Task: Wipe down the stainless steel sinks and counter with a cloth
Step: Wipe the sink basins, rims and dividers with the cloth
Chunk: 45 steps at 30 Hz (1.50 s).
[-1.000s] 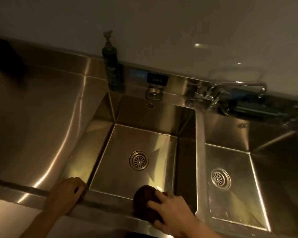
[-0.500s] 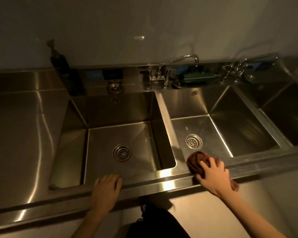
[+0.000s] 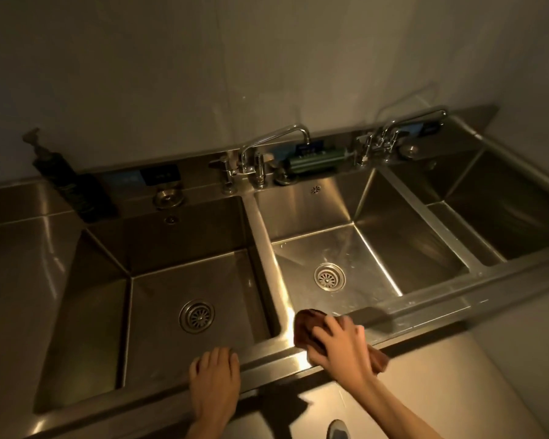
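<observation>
Brown cloth [image 3: 306,326]: pressed on the sink's front rim [image 3: 267,359] by spread right hand [image 3: 343,345]. Left hand [image 3: 214,377]: laid flat, nothing held.

My right grip [image 3: 343,346] is motion-blurred and covers most of the cloth [image 3: 305,326]; rightmost sink [image 3: 504,198] cut off at right edge; bottle [image 3: 73,191] label unreadable.

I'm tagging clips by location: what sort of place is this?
Likely a commercial kitchen's washing-up station: a three-basin stainless steel sink, a swing-spout faucet between basins, and a pump bottle.
</observation>
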{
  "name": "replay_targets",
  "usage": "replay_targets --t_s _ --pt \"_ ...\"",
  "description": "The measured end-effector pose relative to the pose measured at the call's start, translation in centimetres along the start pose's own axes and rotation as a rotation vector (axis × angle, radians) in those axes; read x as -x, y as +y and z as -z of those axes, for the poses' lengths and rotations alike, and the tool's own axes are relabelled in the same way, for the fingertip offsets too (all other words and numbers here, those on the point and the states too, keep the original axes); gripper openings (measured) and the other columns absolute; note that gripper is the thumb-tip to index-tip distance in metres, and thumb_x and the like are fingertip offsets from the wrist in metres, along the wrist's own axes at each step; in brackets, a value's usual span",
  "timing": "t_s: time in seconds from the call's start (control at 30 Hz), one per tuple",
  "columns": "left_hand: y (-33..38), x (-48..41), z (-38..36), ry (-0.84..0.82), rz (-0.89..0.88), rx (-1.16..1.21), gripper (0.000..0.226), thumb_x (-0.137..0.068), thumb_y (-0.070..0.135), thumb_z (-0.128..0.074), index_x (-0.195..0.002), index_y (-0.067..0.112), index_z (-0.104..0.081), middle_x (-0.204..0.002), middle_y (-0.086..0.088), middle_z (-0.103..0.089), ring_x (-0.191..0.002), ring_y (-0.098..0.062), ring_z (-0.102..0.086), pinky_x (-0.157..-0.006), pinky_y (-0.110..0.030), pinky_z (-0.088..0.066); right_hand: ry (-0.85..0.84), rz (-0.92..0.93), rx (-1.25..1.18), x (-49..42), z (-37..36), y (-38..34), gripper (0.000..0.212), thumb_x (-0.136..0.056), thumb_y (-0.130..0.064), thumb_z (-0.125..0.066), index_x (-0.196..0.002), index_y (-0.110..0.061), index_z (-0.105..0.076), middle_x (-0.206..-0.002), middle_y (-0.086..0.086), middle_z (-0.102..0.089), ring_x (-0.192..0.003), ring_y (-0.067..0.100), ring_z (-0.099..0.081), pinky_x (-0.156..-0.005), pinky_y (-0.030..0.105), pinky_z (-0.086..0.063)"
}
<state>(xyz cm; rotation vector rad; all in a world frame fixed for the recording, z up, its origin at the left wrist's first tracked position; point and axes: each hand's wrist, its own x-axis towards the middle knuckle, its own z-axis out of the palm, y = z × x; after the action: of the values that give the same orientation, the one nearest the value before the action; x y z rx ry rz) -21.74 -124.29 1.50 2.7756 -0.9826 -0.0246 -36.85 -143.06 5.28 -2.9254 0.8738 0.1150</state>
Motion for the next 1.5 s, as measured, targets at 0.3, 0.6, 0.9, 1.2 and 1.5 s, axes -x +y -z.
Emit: replay_targets --t_s 0.3,0.6,0.9,1.2,1.5 --pt "7.0 -0.6 -1.3 -0.002 0.077 -0.012 0.046 -0.085 0.034 -0.03 -0.082 0.017 -0.072 -0.073 -0.001 -0.069 -0.07 -0.022 -0.065 -0.076 -0.043 -0.051 0.002 -0.254 -0.007 -0.9 -0.3 12.7 0.046 -0.085 -0.058 -0.042 -0.126 -0.037 -0.048 -0.13 -0.003 -0.05 -0.116 0.023 -0.044 -0.096 0.039 -0.036" --pt "8.5 -1.1 -2.5 -0.049 0.194 0.007 0.025 -0.092 0.023 -0.048 -0.098 0.019 -0.071 -0.094 -0.001 -0.072 -0.092 -0.022 -0.065 -0.091 -0.044 -0.045 0.097 0.243 -0.016 -1.6 -0.1 4.6 0.045 -0.054 -0.068 -0.062 -0.089 -0.04 -0.066 -0.083 -0.011 -0.065 -0.072 0.016 -0.062 -0.062 0.032 -0.053" --pt "8.7 -1.0 -3.0 0.017 0.22 -0.015 0.026 -0.089 0.018 -0.047 -0.093 0.017 -0.073 -0.088 -0.006 -0.072 -0.087 -0.027 -0.066 -0.087 -0.046 -0.043 0.22 0.023 -0.041 -0.9 0.0 22.4 0.035 -0.054 -0.05 -0.072 -0.085 -0.034 -0.069 -0.083 -0.005 -0.063 -0.071 0.024 -0.06 -0.057 0.034 -0.045" --pt "9.1 -0.8 -2.1 0.012 0.182 0.012 0.051 -0.083 0.034 -0.025 -0.087 0.016 -0.072 -0.083 -0.004 -0.071 -0.081 -0.027 -0.066 -0.083 -0.045 -0.045 0.15 -0.52 -0.038 -1.0 0.5 31.5 0.034 -0.082 -0.05 -0.059 -0.11 -0.031 -0.062 -0.111 0.003 -0.057 -0.102 0.03 -0.05 -0.086 0.045 -0.041" --pt "7.0 -1.4 -1.2 -0.167 0.094 0.032 0.04 -0.098 0.031 -0.031 -0.128 0.021 -0.056 -0.112 0.006 -0.066 -0.105 -0.014 -0.059 -0.099 -0.035 -0.038 0.1 0.171 -0.123 -1.6 -0.6 6.1 0.037 -0.058 -0.06 -0.064 -0.088 -0.037 -0.068 -0.088 -0.009 -0.065 -0.079 0.019 -0.06 -0.065 0.033 -0.052"
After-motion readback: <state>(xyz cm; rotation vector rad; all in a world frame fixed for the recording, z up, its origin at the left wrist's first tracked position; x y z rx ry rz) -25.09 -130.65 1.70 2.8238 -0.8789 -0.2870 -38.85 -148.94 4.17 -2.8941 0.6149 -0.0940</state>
